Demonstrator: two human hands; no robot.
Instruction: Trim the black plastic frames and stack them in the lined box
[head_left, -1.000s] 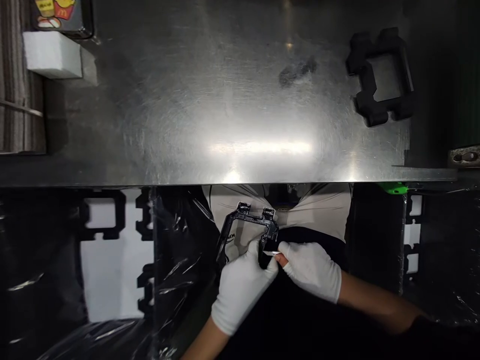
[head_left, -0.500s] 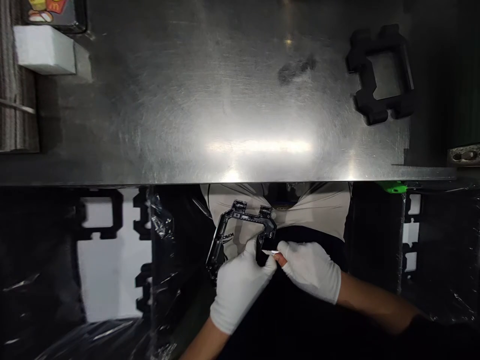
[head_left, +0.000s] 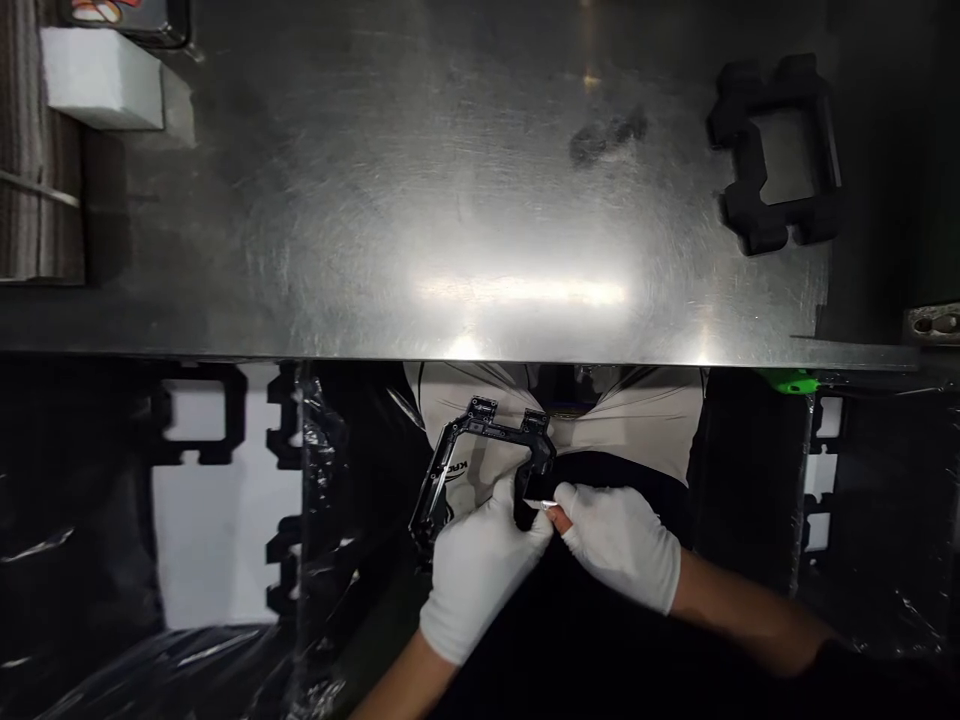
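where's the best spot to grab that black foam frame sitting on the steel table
Probably one of the long side bars of the black foam frame, pinched from above with fingers through its open middle and the thumb outside. It lies flat on the steel table, so nothing can get under it, and the knobbed corners look bulkier to pinch.

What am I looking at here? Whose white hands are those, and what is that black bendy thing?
The camera sits on a person's head, looking down at their own gloved hands. The left hand holds a thin black plastic frame below the table's edge. The right hand pinches a small pale piece against it; what that piece is cannot be told. Above is a shiny metal table. On it lie a black foam block and a white foam block.
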